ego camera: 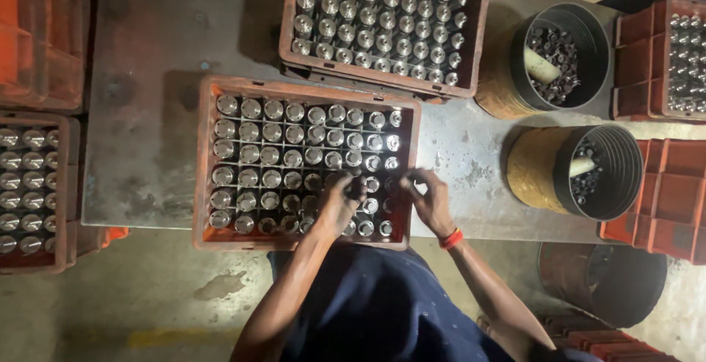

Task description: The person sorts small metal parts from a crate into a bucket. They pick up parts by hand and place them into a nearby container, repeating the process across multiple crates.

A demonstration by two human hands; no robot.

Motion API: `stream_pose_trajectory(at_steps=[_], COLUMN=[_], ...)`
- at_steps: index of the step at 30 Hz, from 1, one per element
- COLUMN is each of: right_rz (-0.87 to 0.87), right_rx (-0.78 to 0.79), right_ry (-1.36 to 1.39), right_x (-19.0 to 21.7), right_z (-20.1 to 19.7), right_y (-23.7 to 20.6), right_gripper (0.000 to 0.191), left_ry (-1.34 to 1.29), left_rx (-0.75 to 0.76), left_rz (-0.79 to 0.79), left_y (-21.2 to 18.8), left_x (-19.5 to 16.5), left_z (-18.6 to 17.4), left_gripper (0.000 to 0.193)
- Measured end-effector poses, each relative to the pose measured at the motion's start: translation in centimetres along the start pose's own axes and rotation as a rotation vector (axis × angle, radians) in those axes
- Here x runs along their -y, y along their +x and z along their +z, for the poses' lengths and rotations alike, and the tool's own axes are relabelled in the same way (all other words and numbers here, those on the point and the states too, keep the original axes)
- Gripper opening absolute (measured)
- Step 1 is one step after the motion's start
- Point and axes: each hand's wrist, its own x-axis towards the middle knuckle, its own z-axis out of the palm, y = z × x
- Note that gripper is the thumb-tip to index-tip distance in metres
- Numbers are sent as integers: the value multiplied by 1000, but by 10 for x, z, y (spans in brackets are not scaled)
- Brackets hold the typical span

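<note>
An orange crate [207, 158] full of upright shiny metal cylinders [271, 155] in a grid sits on the metal table [154, 90] in front of me. My left hand [340, 202] rests over the crate's near right part, fingers closed around a small dark part among the cylinders. My right hand [429, 200] is at the crate's right rim, fingers pinched together on something small that I cannot make out. A red band circles my right wrist.
A second crate [480, 31] of cylinders lies behind the first. Two round bins [597, 57] [626, 178] with small metal parts stand at the right. More orange crates [37, 185] flank both sides. A dark bucket [610, 281] stands on the floor.
</note>
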Motion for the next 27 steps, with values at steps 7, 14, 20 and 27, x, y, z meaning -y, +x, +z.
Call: stream_pose_trajectory(at_steps=[7, 14, 20, 27], right_rz=[-247, 8, 234, -396], right_rx=[1, 5, 356, 44], right_ry=[-417, -133, 470, -410], right_x=[7, 1, -2, -19], right_z=[11, 16, 24, 8], right_y=[5, 22, 9, 28], right_gripper=[30, 24, 27, 27], left_ry=[79, 414, 563, 296], left_rx=[22, 137, 152, 38], left_rz=[61, 143, -70, 109], left_y=[1, -22, -26, -6], left_x=[3, -10, -5, -4], left_z=[-7, 23, 41, 13], left_gripper=[26, 31, 38, 21])
